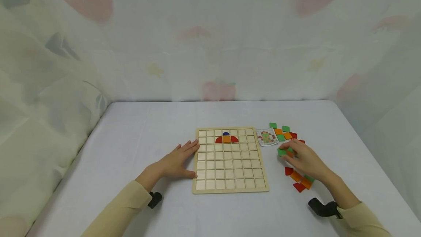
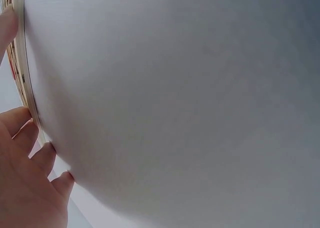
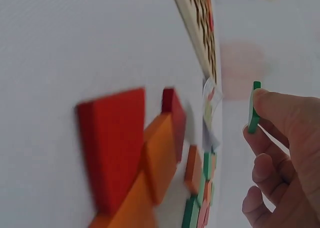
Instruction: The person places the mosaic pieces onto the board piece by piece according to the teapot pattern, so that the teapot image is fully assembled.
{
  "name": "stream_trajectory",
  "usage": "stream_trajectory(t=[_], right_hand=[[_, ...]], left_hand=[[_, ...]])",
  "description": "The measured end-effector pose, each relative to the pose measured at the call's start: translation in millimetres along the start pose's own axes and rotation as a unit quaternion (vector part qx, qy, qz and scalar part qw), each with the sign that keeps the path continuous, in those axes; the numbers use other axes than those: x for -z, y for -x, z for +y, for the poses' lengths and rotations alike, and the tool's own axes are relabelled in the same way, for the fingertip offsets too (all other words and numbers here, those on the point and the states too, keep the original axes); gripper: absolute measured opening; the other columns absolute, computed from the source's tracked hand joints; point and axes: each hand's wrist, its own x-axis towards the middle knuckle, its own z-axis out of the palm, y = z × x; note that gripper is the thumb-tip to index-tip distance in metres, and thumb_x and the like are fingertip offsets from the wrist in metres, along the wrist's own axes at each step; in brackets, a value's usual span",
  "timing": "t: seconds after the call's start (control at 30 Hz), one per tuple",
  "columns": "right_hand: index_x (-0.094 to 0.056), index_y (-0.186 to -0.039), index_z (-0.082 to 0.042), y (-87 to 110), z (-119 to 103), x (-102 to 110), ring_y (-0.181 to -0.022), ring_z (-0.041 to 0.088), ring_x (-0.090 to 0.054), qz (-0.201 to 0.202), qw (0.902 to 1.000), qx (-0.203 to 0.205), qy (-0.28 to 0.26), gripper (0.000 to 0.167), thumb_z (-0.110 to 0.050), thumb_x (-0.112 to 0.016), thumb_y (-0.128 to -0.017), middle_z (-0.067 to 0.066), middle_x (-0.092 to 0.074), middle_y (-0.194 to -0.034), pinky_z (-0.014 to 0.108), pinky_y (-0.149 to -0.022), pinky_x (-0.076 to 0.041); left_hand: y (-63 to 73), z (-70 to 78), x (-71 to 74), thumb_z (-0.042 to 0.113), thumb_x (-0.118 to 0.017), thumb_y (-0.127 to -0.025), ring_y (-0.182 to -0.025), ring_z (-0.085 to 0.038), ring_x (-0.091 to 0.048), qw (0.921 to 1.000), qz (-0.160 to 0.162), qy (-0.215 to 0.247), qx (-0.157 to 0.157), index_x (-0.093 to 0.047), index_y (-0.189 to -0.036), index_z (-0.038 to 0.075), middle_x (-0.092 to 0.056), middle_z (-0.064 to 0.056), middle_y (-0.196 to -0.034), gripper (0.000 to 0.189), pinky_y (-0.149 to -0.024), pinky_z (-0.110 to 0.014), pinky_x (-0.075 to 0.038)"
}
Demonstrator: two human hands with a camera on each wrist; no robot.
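My right hand (image 1: pixel 304 158) pinches a green square tile (image 3: pixel 254 108) between thumb and forefinger, held above the loose tiles at the right. My left hand (image 1: pixel 174 161) is spread along the left edge of a wooden grid board (image 1: pixel 230 191), thumb and fingertips touching its frame. Near the top of the board sit an orange square (image 1: pixel 226 139), a red curved piece (image 1: pixel 219 140) on its left, another red curved piece (image 1: pixel 234 139) on its right, and a blue rounded piece (image 1: pixel 226 134) above it. The other cells I can see hold no coloured pieces.
Touching or close to the board's right edge lies a pattern card (image 1: pixel 267 136) with a coloured figure. Several red, orange and green tiles are scattered right of it, including an orange tile (image 1: pixel 296 176) and a red tile (image 1: pixel 299 187). All lie on a white-covered table (image 1: pixel 158 123).
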Motion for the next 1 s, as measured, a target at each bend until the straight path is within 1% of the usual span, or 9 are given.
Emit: stream_trajectory(t=[0.17,0.4,0.53,0.67,0.8,0.87,1.0], right_hand=[[-0.063,-0.104,-0.014,-12.9,-11,-5,-0.076,0.013,-0.045,0.000,1.0000,0.005,-0.008,0.027,-0.011,-0.072,-0.079,-0.004,-0.059,-0.096,0.021,-0.060,-0.042],[-0.063,-0.104,-0.014,-31.7,-23,-21,-0.075,0.011,-0.043,0.011,0.9991,0.039,-0.015,0.027,-0.013,-0.072,-0.079,-0.003,-0.058,-0.096,0.021,-0.060,-0.040],[-0.063,-0.104,-0.013,-43.5,-33,-32,-0.075,0.013,-0.044,0.005,0.9986,0.046,-0.026,0.025,-0.013,-0.071,-0.080,-0.003,-0.059,-0.096,0.022,-0.061,-0.040],[-0.063,-0.102,-0.014,-54.8,-45,-41,-0.076,0.016,-0.045,-0.011,0.9984,0.039,-0.040,0.023,-0.015,-0.070,-0.081,-0.003,-0.058,-0.093,0.024,-0.063,-0.039],[-0.064,-0.101,-0.013,-65.4,-58,-48,-0.078,0.016,-0.048,-0.027,0.9980,0.032,-0.048,0.021,-0.017,-0.069,-0.081,-0.002,-0.060,-0.097,0.025,-0.066,-0.042],[-0.064,-0.100,-0.012,-70.4,-64,-52,-0.080,0.016,-0.051,-0.027,0.9977,0.035,-0.051,0.021,-0.018,-0.069,-0.081,-0.001,-0.062,-0.099,0.026,-0.068,-0.044],[-0.065,-0.100,-0.011,-79.4,-73,-61,-0.080,0.017,-0.056,-0.021,0.9973,0.050,-0.049,0.021,-0.017,-0.070,-0.080,0.001,-0.063,-0.098,0.027,-0.067,-0.046]], left_hand=[[-0.8,0.2,0.0,0.050,-0.073,-0.072,-0.141,-0.031,-0.014,1.0000,0.003,0.005,-0.008,-0.022,-0.147,0.007,-0.013,-0.006,-0.155,0.100,-0.111,-0.054,-0.012],[-2.1,-1.7,-1.0,0.049,-0.073,-0.072,-0.141,-0.031,-0.015,1.0000,0.002,0.004,-0.007,-0.022,-0.147,0.007,-0.013,-0.006,-0.155,0.100,-0.111,-0.055,-0.013],[-1.5,-1.9,-0.4,0.049,-0.073,-0.072,-0.141,-0.030,-0.015,1.0000,0.001,0.004,-0.002,-0.022,-0.147,0.008,-0.013,-0.005,-0.155,0.100,-0.111,-0.054,-0.013],[-1.1,-2.3,0.0,0.050,-0.073,-0.072,-0.141,-0.030,-0.015,1.0000,0.001,0.005,0.000,-0.022,-0.147,0.008,-0.013,-0.004,-0.155,0.100,-0.111,-0.054,-0.012],[-1.5,-2.7,0.1,0.050,-0.073,-0.072,-0.141,-0.029,-0.014,1.0000,0.002,0.003,0.000,-0.021,-0.147,0.009,-0.012,-0.003,-0.155,0.100,-0.112,-0.053,-0.012],[-1.5,-2.7,0.1,0.050,-0.073,-0.072,-0.141,-0.029,-0.014,1.0000,0.001,0.002,0.001,-0.021,-0.147,0.010,-0.012,-0.003,-0.155,0.100,-0.112,-0.052,-0.011],[-2.1,-2.7,0.2,0.051,-0.072,-0.072,-0.141,-0.027,-0.013,1.0000,-0.003,-0.004,0.004,-0.020,-0.148,0.011,-0.011,-0.002,-0.155,0.101,-0.112,-0.051,-0.011]])
